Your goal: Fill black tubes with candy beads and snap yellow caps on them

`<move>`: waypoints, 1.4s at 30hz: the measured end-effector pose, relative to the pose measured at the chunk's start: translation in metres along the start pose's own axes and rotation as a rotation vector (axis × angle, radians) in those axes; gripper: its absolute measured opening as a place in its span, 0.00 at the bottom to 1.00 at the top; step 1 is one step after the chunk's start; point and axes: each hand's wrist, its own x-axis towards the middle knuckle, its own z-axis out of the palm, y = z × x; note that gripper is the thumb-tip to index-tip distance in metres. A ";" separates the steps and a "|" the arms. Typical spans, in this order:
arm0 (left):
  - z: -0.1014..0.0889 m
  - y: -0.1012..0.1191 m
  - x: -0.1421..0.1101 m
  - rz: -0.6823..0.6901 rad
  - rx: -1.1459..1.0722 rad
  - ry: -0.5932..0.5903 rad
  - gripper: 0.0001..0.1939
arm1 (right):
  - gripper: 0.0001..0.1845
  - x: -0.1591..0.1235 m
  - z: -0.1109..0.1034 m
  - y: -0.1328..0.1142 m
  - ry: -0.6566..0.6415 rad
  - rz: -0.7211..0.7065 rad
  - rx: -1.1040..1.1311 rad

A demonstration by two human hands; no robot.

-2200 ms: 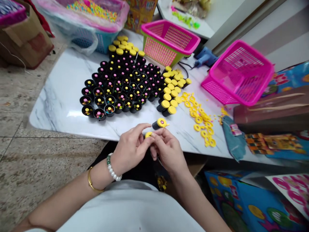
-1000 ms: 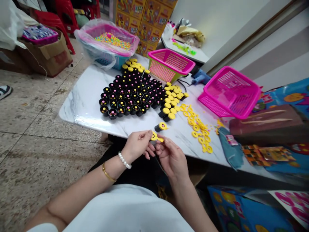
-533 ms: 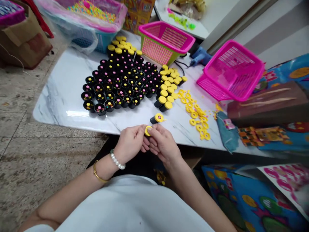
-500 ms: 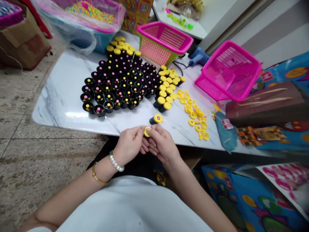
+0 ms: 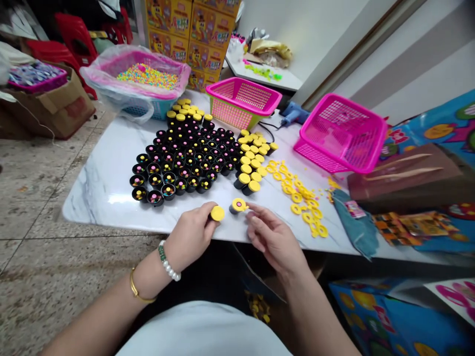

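My left hand [image 5: 189,233] is closed around a small black cup with a flat yellow lid [image 5: 217,213], held above the table's near edge. My right hand [image 5: 277,242] has its fingers apart and nothing visible in them. Its index fingertip is at the tab of a yellow ring-shaped lid [image 5: 240,200] with a pink centre; whether it touches cannot be made out. That lid sits on another black cup [image 5: 233,209] standing on the table. Farther back, several uncapped black cups [image 5: 189,160] with coloured beads inside stand crowded together. Yellow-capped cups [image 5: 249,160] stand along their right side.
Loose yellow ring lids [image 5: 297,197] lie to the right on the marble-patterned table [image 5: 100,178]. A pink-and-green basket [image 5: 237,116], a pink basket [image 5: 341,133], a blue glue gun [image 5: 295,114] and a bead-filled tub [image 5: 156,106] stand behind. A teal cloth [image 5: 354,225] hangs over the near edge.
Both hands were together on the yellow-lidded cup. They have parted: my left hand keeps that cup, now with a plain flat top, and my right has moved towards the standing ring-lidded cup.
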 end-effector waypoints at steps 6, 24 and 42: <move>0.001 0.010 0.010 -0.050 0.153 -0.026 0.25 | 0.25 0.023 -0.003 -0.007 -0.045 -0.008 -0.094; 0.044 0.028 0.043 0.004 0.006 0.080 0.23 | 0.18 0.042 -0.006 -0.023 -0.227 0.062 -0.110; 0.054 0.027 0.034 0.113 0.115 0.069 0.10 | 0.14 0.025 0.001 -0.032 -0.187 -0.016 -0.455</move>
